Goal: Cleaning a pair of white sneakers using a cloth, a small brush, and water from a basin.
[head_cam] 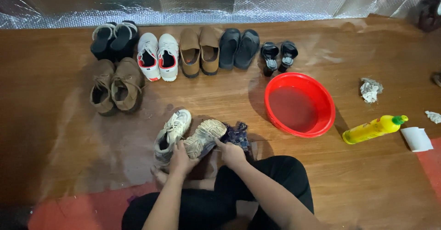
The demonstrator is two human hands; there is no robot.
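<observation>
I'm sitting on the brown wooden floor [367,175], legs in black trousers [275,175] folded under me, both forearms reaching fwd & down between my knees. My left hand [180,160] is curled shut around the heel end of a dirty off-white chunky-soled trainer [204,138], which is tipped over w/ its grey tread facing up & twd me. My right hand [231,153] is closed on a dark blue patterned rag [236,135], knuckles up, pressing the cloth against the side of that sole. So the shoe sits betw. both hands, just ahead of my knees.

Just left of my left hand, touching the held shoe, lies its mate, an off-white laced trainer [170,131], upright, toe pointing away.

Ahead & right of my right hand, near but apart: a round red plastic basin [275,115] w/ shallow clear water in it, nothing floating that I can see. Further right, well apart, a yellow plastic bottle w/ green cap [374,129] lies on its side; next to its cap end a white paper roll [416,139], and beyond it a crumpled white cloth [370,90].

Far ahead of both hands, a row of pairs along the silver foil-covered wall [206,0]: black sandals w/ white straps [114,39], white sneakers w/ red trim [158,55], tan slip-on shoes [200,51], dark grey slides [238,47], small black sandals [279,55]. Nearer, ahead-left of my left hand, brown suede lace-up shoes [115,86].
</observation>
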